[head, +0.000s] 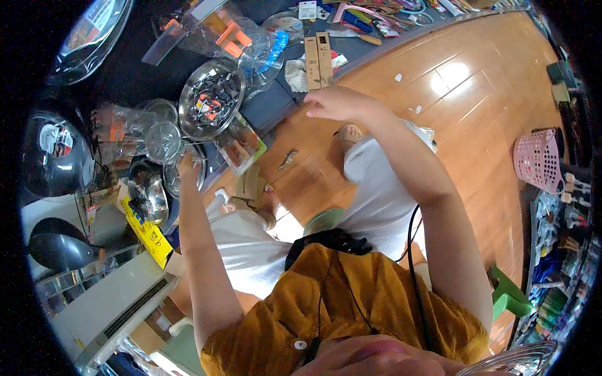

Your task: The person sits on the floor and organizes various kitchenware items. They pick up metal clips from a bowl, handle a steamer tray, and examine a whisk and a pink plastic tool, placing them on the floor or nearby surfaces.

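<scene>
My left hand point(187, 164) reaches over the shelf at the left, at a round wire strainer point(162, 142) and the glass or metal lids point(185, 176) below it; whether its fingers grip one is hard to see. Just above stands a steel bowl point(185, 117) filled with small dark and orange pieces. My right hand point(336, 104) hangs over the edge of the low platform with its fingers apart, holding nothing. Near its fingertips lie two long cardboard boxes point(318, 66) and a white cloth point(296, 76).
A clear plastic package point(240, 146) leans by the bowl. Black pans point(59, 152) hang at the left. A small metallic item point(288, 160) lies on the wooden floor between my feet. A green basin point(323, 221) is under me, a pink basket point(537, 160) at the right, a green stool point(510, 296) behind.
</scene>
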The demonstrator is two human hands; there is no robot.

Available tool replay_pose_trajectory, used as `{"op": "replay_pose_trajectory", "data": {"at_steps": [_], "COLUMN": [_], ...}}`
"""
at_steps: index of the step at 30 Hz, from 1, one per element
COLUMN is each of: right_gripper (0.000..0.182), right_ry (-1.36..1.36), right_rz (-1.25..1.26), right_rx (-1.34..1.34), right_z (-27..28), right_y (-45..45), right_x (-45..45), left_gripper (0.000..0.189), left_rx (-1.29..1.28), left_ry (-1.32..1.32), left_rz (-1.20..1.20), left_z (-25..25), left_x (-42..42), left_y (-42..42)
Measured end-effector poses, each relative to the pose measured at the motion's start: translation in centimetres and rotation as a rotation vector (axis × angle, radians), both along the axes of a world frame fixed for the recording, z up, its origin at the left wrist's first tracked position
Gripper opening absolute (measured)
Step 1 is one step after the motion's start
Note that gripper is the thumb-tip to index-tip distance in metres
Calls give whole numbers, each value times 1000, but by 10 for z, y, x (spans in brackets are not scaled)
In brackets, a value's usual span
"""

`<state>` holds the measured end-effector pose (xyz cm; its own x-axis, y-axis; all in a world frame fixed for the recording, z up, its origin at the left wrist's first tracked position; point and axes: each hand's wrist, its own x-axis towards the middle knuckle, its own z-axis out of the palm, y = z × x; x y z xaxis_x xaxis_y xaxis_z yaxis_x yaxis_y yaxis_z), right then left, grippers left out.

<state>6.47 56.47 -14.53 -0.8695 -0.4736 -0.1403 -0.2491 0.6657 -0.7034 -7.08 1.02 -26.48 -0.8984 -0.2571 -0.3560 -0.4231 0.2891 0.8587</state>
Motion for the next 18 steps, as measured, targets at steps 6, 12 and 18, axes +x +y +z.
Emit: {"op": "replay_pose_trajectory", "data": {"at_steps": [6,12,18], "right_gripper": [42,34,28], "right_ry": [96,241,-7], "right_rz": [-243,-775,-1526], "right_rx": [-387,-921,-967], "right_z": [20,53,-110], "right_y": [54,170,224], "right_x": [10,115,273], "left_gripper": [58,34,36], "left_rx": [-1114,-314,-228], "left_ry": [-10,-606,-577], "left_rz": [-758,-307,-556], "left_z": [36,50,35], "left_x": [10,51,117], "left_y": [-11,23,67]}}
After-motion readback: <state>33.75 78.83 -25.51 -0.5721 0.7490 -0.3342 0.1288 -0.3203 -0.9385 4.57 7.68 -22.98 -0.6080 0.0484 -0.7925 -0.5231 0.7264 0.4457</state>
